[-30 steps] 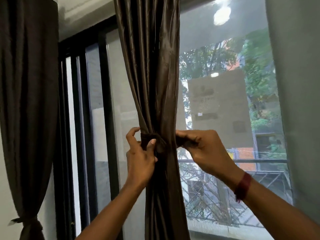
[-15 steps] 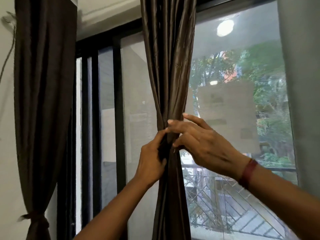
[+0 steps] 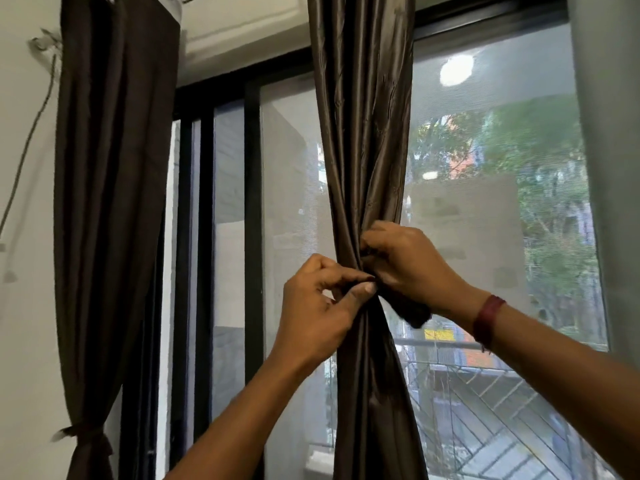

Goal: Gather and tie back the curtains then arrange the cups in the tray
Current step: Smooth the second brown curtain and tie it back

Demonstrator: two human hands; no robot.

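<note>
Window (image 3: pixel 485 202) side: right hand (image 3: pixel 408 268) now re-grips tie (image 3: pixel 412 311), left hand (image 3: pixel 318 306) pinches it against curtain (image 3: pixel 363 133), so knot looks nearly done.

One wide-angle camera, worn on the head, faces a window (image 3: pixel 485 220) from close by, tilted a little upward so ceiling trim (image 3: pixel 242 26) shows at the top. The forearms (image 3: pixel 242 427) enter from the bottom edge. The left hand (image 3: pixel 318 306) and right hand (image 3: pixel 412 268) meet on the near curtain (image 3: pixel 363 133), centre frame. A second curtain (image 3: pixel 110 168) hangs left.
</note>
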